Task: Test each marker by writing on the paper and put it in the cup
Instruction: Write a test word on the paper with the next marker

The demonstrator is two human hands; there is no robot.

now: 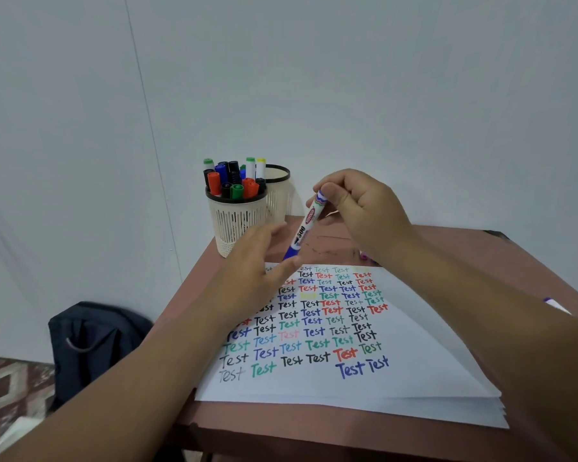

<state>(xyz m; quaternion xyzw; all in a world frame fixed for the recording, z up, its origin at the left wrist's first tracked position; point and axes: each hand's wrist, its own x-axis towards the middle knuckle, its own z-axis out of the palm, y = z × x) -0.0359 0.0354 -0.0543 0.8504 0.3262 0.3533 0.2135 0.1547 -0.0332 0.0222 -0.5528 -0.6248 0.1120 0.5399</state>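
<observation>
Brown table (454,248), flat white paper (397,371) covered in coloured "Test" rows. Ribbed mesh cup (236,225) at 11 o'clock, full of markers. Right hand (364,208) pinches a blue-capped marker (302,228), tilted above the paper. Left hand (257,261) blurred, fingers loose, holding nothing.

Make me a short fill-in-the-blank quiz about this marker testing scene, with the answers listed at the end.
1. The right hand holds a white marker with a ____ cap.
2. The word written again and again on the paper is ____.
3. The front cup is full of ____.
4. On the floor left of the table stands a dark ____.

Answers: blue; Test; markers; bag
</observation>
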